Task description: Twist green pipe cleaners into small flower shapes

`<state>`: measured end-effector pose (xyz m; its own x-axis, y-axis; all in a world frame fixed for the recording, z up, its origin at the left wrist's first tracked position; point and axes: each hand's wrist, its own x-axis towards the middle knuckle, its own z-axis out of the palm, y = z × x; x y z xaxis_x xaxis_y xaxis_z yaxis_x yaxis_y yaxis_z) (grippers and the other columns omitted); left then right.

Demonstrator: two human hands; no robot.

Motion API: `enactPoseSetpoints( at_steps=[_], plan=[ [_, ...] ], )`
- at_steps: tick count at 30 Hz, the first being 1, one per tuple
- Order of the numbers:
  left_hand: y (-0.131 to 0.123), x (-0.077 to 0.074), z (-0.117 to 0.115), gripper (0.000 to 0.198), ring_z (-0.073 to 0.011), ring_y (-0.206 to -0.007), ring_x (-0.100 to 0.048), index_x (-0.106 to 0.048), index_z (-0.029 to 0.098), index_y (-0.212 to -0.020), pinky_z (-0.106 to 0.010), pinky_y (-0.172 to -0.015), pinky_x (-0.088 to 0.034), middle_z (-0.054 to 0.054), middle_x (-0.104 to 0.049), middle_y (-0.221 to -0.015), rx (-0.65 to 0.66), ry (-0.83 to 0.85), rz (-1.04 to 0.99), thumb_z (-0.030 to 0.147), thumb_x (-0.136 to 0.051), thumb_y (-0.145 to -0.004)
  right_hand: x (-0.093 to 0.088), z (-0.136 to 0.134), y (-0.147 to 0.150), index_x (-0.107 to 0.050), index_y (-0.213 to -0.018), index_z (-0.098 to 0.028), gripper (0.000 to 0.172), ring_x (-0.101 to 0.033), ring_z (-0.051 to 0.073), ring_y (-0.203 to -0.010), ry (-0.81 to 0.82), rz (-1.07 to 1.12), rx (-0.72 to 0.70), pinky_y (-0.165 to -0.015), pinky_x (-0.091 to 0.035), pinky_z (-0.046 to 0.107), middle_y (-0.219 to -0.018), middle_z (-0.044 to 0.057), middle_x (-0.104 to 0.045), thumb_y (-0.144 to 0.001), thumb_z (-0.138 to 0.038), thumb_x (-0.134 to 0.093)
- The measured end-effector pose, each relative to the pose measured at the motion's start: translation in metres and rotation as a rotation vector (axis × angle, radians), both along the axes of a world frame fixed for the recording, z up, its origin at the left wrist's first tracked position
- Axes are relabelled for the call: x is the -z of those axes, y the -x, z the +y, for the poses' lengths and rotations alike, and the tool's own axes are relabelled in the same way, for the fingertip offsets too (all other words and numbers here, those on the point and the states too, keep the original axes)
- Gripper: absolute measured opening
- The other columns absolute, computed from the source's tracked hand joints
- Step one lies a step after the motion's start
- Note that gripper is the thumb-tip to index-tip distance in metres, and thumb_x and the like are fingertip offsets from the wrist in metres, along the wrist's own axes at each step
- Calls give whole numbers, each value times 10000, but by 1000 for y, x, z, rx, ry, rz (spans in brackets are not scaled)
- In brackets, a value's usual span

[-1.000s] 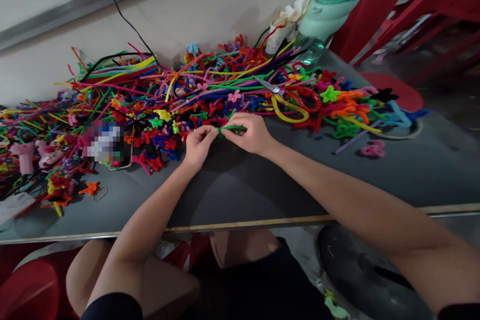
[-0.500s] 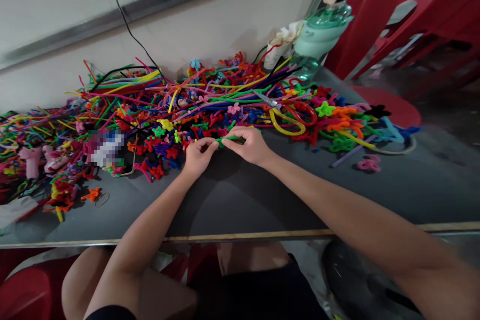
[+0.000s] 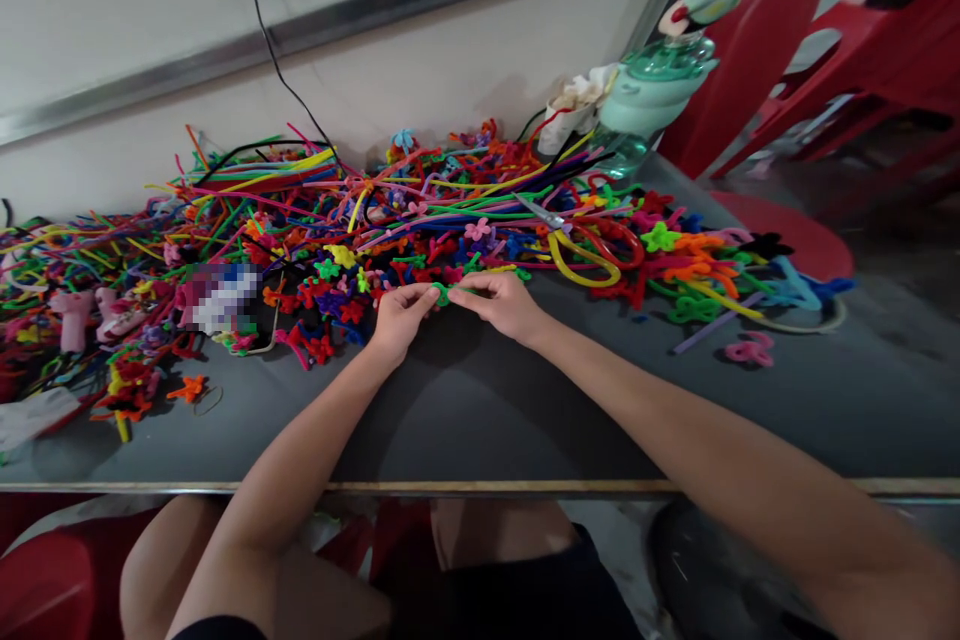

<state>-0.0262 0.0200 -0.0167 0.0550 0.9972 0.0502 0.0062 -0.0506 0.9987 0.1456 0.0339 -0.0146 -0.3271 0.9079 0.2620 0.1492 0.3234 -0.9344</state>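
A small green pipe cleaner, bent into a loop, is held above the dark table between both hands. My left hand is closed, its thumb and forefinger pinching the green piece from the left. From the right, my right hand pinches the same piece with thumb and fingertips. Fingers cover much of its shape. Just beyond the hands lies a heap of colourful pipe cleaners, some straight, some twisted into little flowers. Scissors with yellow and red handles rest on the heap, right of my right hand.
A teal bottle stands at the back right by a white paper cup with crumpled tissue. Red plastic chairs are at the right. The table's front edge runs before my lap. A black cable hangs along the wall.
The green pipe cleaner now shows a rounder loop between my fingertips. Both hands keep their pinch. The whole view has shifted slightly, with the scene sitting a little lower and farther right.
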Motion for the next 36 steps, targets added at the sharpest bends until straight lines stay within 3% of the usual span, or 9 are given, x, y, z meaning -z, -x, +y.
enactPoseSetpoints(
  at_steps=[4,9,11,15,19,26,32,36],
  plan=[
    [-1,1,1,374,-59,-531,-467,-692,130,-752,-202,-528,-362,16,-588,-581,-21,46,-60,485,-752,-654,2,3,0,-697,-757,-160,355,-511,111,-575,56,3,-16,-563,-378,268,-654,8,-611,-769,-510,-638],
    [-2,3,3,386,-64,-533,-474,-674,134,-758,-193,-511,-362,19,-573,-587,-51,49,-71,500,-743,-659,8,6,-1,-599,-653,-173,436,-328,79,-439,177,29,-44,-473,-255,259,-451,-68,-370,-805,-580,-567],
    [-2,5,4,374,-72,-540,-486,-669,138,-776,-193,-512,-381,15,-571,-594,-55,30,-43,499,-721,-695,9,5,-1,-576,-637,-180,453,-308,81,-432,181,23,-48,-469,-242,261,-441,-74,-337,-812,-597,-549],
    [-2,8,2,403,-98,-556,-523,-667,146,-854,-213,-511,-437,-13,-594,-660,6,-37,120,532,-552,-845,6,1,-1,-584,-628,-179,433,-469,118,-565,8,-56,11,-569,-354,277,-579,-10,-521,-815,-569,-567],
    [-4,7,-2,388,-102,-595,-559,-663,159,-988,-207,-528,-475,-20,-608,-732,13,-102,245,492,-483,-901,2,-4,0,-658,-711,-180,370,-576,162,-701,-127,-160,66,-640,-405,293,-740,43,-653,-858,-498,-539],
    [-2,8,0,208,-104,-606,-593,-695,173,-896,-202,-527,-499,-8,-652,-714,-25,-123,261,353,-628,-815,7,-3,3,-690,-752,-175,351,-613,178,-708,-200,-255,132,-601,-414,288,-761,57,-685,-894,-437,-504],
    [1,8,1,215,-131,-623,-641,-710,167,-808,-213,-517,-495,-27,-683,-681,-124,-39,239,372,-646,-799,-9,-9,-11,-657,-1103,-196,301,-650,210,-720,-367,-777,145,-534,-327,290,-951,94,-733,-937,-254,-413],
    [-5,6,-5,238,-112,-597,-640,-700,150,-829,-182,-493,-460,-22,-668,-645,-28,-4,99,379,-644,-800,-20,-7,-29,-649,-1071,-207,273,-654,203,-712,-547,-868,225,-510,-292,292,-941,74,-739,-934,-225,-413]
  ],
)
